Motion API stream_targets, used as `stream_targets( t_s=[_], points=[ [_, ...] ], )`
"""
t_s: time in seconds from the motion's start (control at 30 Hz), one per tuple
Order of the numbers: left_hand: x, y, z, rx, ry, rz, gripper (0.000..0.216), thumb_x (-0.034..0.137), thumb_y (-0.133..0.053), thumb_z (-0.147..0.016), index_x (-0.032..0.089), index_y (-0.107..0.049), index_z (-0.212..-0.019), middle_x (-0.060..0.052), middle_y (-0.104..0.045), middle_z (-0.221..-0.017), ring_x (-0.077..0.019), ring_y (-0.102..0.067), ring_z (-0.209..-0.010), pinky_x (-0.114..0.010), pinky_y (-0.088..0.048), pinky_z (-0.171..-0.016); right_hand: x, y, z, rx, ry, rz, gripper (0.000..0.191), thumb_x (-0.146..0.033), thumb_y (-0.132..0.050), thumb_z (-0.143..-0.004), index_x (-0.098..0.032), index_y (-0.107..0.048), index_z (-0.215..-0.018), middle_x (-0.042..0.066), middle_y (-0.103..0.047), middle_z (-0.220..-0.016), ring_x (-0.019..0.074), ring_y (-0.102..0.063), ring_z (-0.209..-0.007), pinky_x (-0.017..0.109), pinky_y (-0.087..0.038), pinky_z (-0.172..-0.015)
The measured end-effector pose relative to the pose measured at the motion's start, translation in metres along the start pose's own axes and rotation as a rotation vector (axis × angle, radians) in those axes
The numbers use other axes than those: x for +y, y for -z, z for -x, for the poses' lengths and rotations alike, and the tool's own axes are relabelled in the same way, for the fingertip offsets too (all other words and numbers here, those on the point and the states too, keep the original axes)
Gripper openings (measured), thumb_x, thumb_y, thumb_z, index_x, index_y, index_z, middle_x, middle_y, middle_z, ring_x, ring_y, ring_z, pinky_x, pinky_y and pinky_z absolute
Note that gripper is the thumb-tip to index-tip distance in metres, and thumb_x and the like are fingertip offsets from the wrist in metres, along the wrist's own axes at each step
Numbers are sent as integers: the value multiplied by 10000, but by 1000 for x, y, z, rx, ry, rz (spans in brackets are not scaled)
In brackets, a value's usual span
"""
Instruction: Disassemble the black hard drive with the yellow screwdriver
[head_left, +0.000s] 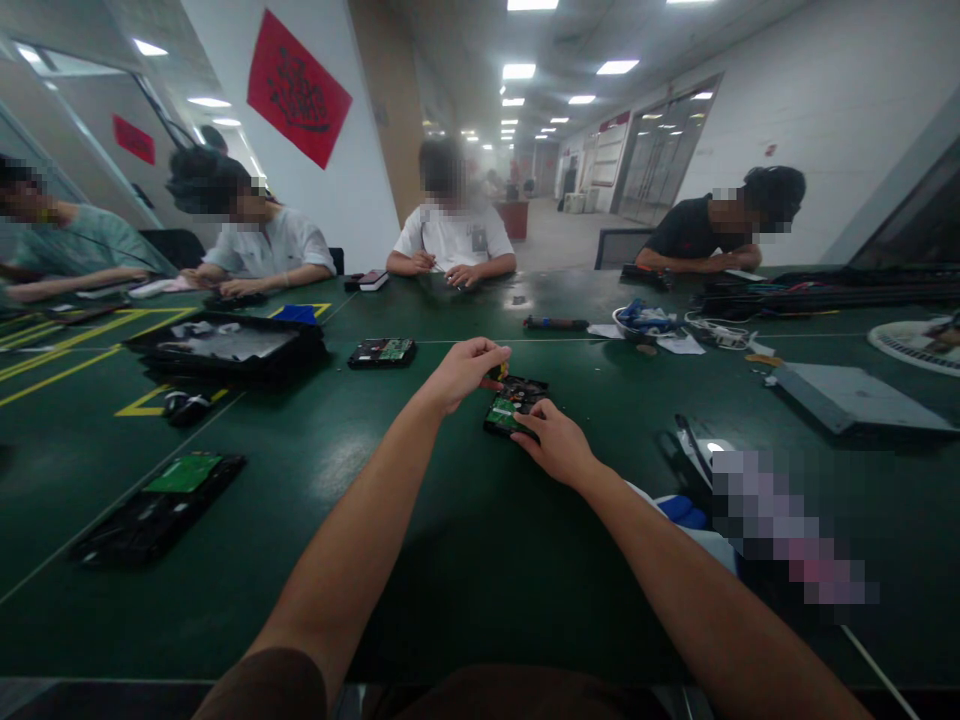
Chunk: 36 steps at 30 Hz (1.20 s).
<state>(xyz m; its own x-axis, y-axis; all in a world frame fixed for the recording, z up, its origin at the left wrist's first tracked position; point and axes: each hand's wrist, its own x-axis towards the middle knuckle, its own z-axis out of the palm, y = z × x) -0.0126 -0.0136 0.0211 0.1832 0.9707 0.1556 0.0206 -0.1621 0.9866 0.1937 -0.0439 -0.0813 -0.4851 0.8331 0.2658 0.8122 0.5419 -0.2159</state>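
Note:
In the middle of the green table lies a hard drive (504, 412) with a black case and a green circuit board. My right hand (559, 440) grips its near right side, the fingertips on the board and edge. Above the drive's far left corner, my left hand (469, 372) is closed in a pinch. A small yellow-and-red piece (504, 370) shows just under those fingertips; its kind is too small to tell. Another drive (382, 352) with a green board lies farther left, and a larger one (161, 508) lies at the near left.
A black tray (225, 345) stands at the left, with a black mouse (186, 407) before it. At the right are a grey metal box (862, 395), a bowl of blue items (646, 320) and cables. A screwdriver-like tool (555, 323) lies farther back. Several people sit across the table.

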Motion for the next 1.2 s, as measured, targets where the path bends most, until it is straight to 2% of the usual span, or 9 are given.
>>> stream_targets(
  t_s=[0.17,0.27,0.47,0.8,1.03,1.2],
  points=[
    [0,0,0,-30,-45,-1,290,440,-730,-846,158,-688,-898,-52,-628,-892,-153,-602,-819,-289,-596,-665,0,0,0,3,-1,-1,426,-502,-545,-1008,-279,-654,-1353,101,-547,-1264,226,-629,-1006,347,-521,-875],
    [-1,0,1,-42,-61,-17,305,456,-721,-854,153,-706,-879,-60,-630,-914,-153,-598,-831,-282,-598,-665,0,0,0,0,-2,3,434,-506,-545,-1006,-272,-653,-1355,104,-549,-1264,232,-629,-1001,357,-523,-866],
    [-6,0,-1,-9,-61,24,330,454,-752,-846,144,-639,-851,-40,-596,-846,-147,-604,-793,-325,-618,-685,-1,2,0,0,0,7,444,-511,-529,-1012,-264,-649,-1361,105,-548,-1283,230,-630,-990,355,-519,-848],
    [-8,-3,-3,48,4,85,357,432,-779,-837,151,-561,-870,-43,-582,-878,-156,-648,-794,-359,-627,-700,-1,2,0,-4,-4,0,436,-508,-531,-1012,-270,-653,-1357,104,-550,-1271,228,-630,-983,347,-519,-826],
    [-2,7,0,-14,-38,-81,323,468,-745,-827,150,-688,-828,-62,-641,-883,-150,-602,-804,-230,-522,-583,0,0,1,22,-1,0,430,-499,-548,-1006,-274,-654,-1357,100,-554,-1247,228,-632,-984,355,-524,-849],
    [-2,10,-1,10,44,54,279,407,-763,-790,159,-667,-875,-84,-679,-906,-186,-635,-832,-283,-553,-621,1,0,1,15,7,0,438,-503,-544,-1005,-269,-653,-1359,106,-554,-1258,231,-635,-981,357,-530,-836]
  ],
)
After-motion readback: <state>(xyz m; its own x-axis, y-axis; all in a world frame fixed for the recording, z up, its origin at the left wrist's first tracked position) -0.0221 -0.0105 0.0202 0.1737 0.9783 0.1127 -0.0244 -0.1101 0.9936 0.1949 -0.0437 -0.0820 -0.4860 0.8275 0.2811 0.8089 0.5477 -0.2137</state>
